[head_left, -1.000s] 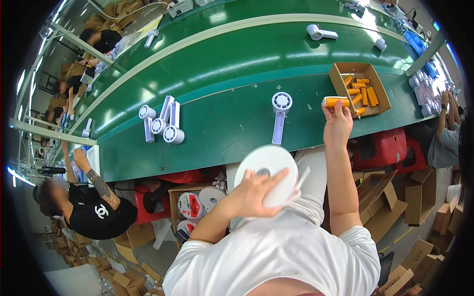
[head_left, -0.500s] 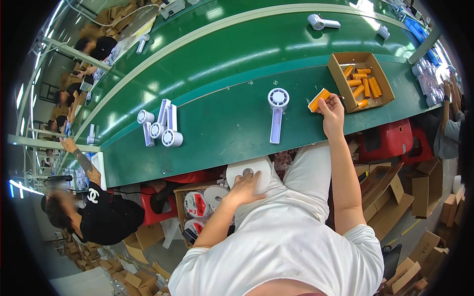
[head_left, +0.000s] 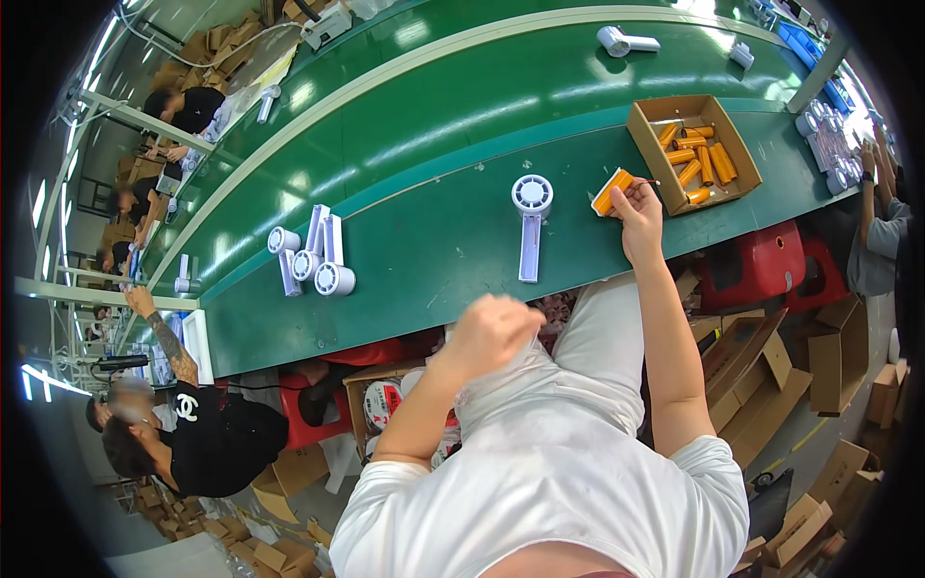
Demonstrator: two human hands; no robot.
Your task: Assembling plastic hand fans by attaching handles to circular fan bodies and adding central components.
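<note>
My right hand (head_left: 638,214) grips an orange cylindrical battery (head_left: 615,191) with a white strip along its side and a short lead at one end, just above the green bench. My left hand (head_left: 493,332) is over my lap near the bench edge, fingers curled in and blurred; whatever it may hold is hidden. Between the hands, a white handheld fan body (head_left: 531,231) lies on the bench with its round head away from me and its hollow handle toward me. An open cardboard box (head_left: 747,178) beside my right hand holds several orange batteries (head_left: 708,166).
Several white fan bodies (head_left: 313,252) lie grouped at the left. Beyond a pale rail, a green belt (head_left: 434,82) carries another fan body (head_left: 626,42). Red stools (head_left: 756,265) and cartons (head_left: 747,385) stand below the bench at right. A person in black (head_left: 217,438) sits at left.
My left hand has lifted off the white roll on my lap and moved up toward the bench; the roll no longer shows. My right hand keeps hold of the battery, nearly unmoved.
</note>
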